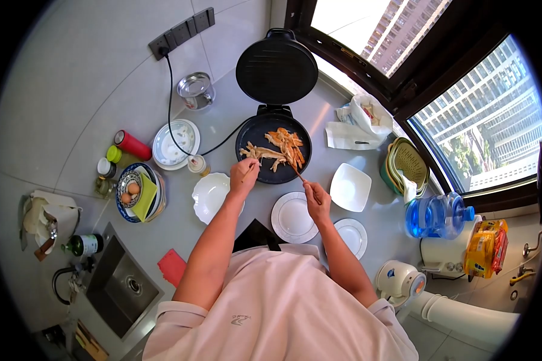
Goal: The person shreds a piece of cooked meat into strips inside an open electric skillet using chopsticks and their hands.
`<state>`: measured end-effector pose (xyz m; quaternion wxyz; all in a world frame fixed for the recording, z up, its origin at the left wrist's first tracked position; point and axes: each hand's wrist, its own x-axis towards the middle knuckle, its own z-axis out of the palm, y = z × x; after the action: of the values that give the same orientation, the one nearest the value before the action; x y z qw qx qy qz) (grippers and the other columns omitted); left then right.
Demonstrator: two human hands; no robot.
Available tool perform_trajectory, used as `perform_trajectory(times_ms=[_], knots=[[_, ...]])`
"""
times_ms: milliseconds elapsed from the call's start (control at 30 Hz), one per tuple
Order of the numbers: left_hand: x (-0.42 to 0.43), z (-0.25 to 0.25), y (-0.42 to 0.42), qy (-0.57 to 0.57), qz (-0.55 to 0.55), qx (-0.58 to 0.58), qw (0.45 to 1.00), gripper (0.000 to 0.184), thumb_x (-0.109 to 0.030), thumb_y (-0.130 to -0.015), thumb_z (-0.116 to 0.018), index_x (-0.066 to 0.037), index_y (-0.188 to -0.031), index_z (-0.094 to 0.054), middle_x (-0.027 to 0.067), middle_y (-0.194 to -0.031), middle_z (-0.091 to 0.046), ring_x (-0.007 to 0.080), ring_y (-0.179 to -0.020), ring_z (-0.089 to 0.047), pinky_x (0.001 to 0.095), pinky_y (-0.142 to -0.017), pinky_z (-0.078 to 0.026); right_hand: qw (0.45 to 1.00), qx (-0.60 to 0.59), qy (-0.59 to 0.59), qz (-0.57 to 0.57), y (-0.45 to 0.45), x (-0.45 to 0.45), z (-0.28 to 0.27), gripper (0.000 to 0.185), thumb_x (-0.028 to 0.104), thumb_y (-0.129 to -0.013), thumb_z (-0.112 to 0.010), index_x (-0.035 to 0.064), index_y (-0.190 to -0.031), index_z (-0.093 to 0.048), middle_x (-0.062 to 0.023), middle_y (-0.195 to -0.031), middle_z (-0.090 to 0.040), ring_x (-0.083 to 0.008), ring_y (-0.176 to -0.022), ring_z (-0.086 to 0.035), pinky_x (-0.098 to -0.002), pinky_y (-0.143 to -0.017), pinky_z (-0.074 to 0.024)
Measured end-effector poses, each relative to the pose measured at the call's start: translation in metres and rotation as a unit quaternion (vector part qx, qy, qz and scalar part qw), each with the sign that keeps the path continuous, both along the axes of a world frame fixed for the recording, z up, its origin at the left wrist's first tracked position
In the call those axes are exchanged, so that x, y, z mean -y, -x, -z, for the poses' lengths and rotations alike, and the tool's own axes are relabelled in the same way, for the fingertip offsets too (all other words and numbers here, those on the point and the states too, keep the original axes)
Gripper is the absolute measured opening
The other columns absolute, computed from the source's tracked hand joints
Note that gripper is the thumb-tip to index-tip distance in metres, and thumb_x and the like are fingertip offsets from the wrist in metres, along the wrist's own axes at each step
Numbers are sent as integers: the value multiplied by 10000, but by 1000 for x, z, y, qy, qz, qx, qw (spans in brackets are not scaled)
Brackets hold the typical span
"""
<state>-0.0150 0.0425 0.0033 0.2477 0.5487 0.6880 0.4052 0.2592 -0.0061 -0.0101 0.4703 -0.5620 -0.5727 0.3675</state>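
A round black electric griddle (256, 129) stands with its ribbed lid (277, 69) raised. Orange-coated strips (286, 144) and paler strips (262, 153) of food, apparently meat, lie in its pan. My left hand (244, 175) is closed around a thin wooden stick, over the pan's front left rim. From the front right, my right hand (317, 198) grips a thin brown stick (297, 172) whose far end reaches the orange strips. Whether these sticks are chopsticks or utensil handles I cannot tell. In front of the griddle lies a white plate (294, 218).
A white scalloped bowl (209, 198) is left of my left arm; a square white bowl (350, 188) and small plate (350, 238) are at right. The griddle's black cord (226, 141) crosses the counter. Further left are eggs (129, 194), a red can (131, 145) and the sink (123, 289).
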Motion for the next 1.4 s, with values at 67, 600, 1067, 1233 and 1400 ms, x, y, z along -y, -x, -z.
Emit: perform_trajectory(times_ms=[67,600,1067,1233,1400], knots=[[0,4,2,-8,-7,-5,1000,185,-223,-973,-729,-72,-1037,-813,184,-895,-790,353,-855,-793,427,-766,-610,1000,-8,8,-1,-1,1,4,216,187,-1097,-719,-20,-1101,-779,56,-782,-605,-33,-726,-510,-217,-628,-429],[11,-3,6,5,92,64,994,179,-192,-970,-773,-58,-1083,-810,156,-902,-797,293,-798,-787,385,-712,-594,992,52,1,-119,33,-23,-27,184,129,-1050,-743,9,-1183,-786,-127,-1078,-832,-118,-879,-732,-284,-800,-584],[6,-1,8,37,35,70,996,181,-191,-983,-777,-55,-1095,-820,102,-864,-797,176,-771,-753,343,-728,-579,986,68,-37,-149,15,-30,0,141,107,-1044,-717,4,-1128,-762,-193,-1136,-812,-317,-987,-810,-366,-839,-616],[5,-3,9,16,21,84,996,175,-189,-977,-773,-57,-1082,-819,110,-859,-797,178,-782,-761,340,-731,-580,980,102,-76,-156,15,-29,-8,110,82,-1021,-725,21,-1103,-766,-196,-1142,-807,-359,-966,-796,-383,-827,-621],[15,-13,5,-3,-10,68,998,185,-200,-974,-778,-53,-1078,-817,122,-859,-798,198,-777,-770,347,-735,-587,975,130,-100,-146,21,-24,-14,103,78,-1002,-741,39,-1092,-771,-189,-1110,-807,-384,-885,-773,-422,-791,-616]])
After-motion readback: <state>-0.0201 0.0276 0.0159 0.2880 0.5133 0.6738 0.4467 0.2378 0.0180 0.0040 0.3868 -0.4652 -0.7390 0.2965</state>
